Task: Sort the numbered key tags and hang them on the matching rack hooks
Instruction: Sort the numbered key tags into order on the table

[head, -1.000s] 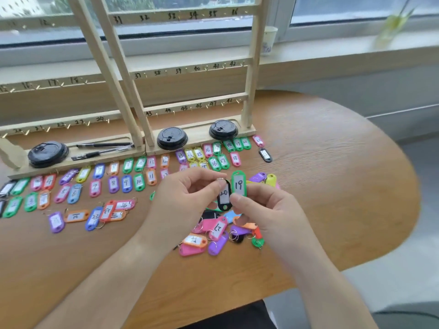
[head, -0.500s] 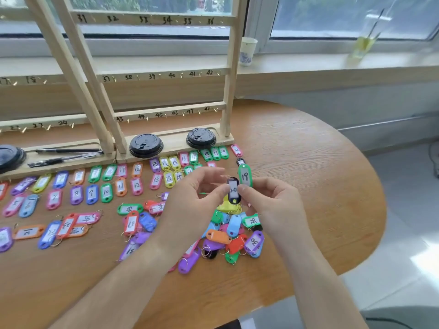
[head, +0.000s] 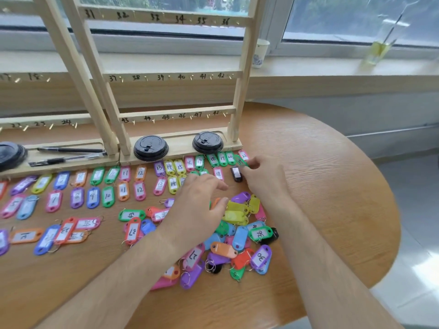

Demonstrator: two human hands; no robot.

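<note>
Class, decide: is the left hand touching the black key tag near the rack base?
Apart. The head view shows bare table between the fingertips of the left hand and the black key tag.

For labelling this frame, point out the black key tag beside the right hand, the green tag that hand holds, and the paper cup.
black key tag (head: pixel 236 174): head view, white label.
green tag (head: pixel 240 160): head view, exposed end.
paper cup (head: pixel 261 52): head view, side wall.
</note>
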